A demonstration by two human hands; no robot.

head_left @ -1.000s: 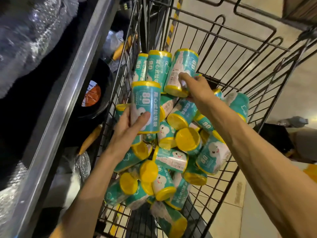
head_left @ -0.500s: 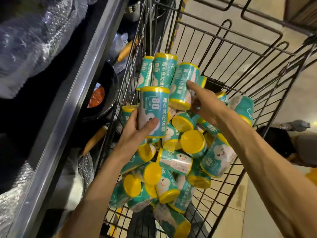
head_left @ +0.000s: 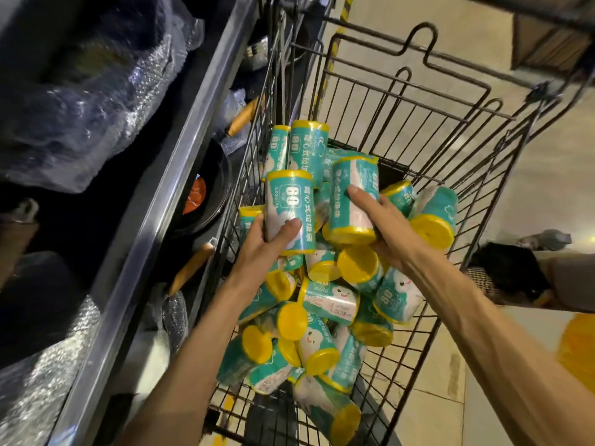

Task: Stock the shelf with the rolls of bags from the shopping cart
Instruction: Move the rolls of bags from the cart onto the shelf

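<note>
Several teal rolls of bags with yellow ends fill the black wire shopping cart. My left hand grips one upright roll just above the heap, near the cart's left wall. My right hand holds a second roll upright beside it, fingers curled round its side and bottom. Under both hands lies the pile of rolls. Two more rolls stand against the far left corner.
The metal shelf edge runs along the left of the cart. Bubble-wrapped goods lie on the upper shelf. Black pans with wooden handles sit on the level below. Tiled floor shows right of the cart.
My right hand has closed on a roll and lifted it off the pile toward me. My left hand keeps its roll, held slightly higher. The view shifted a little.
</note>
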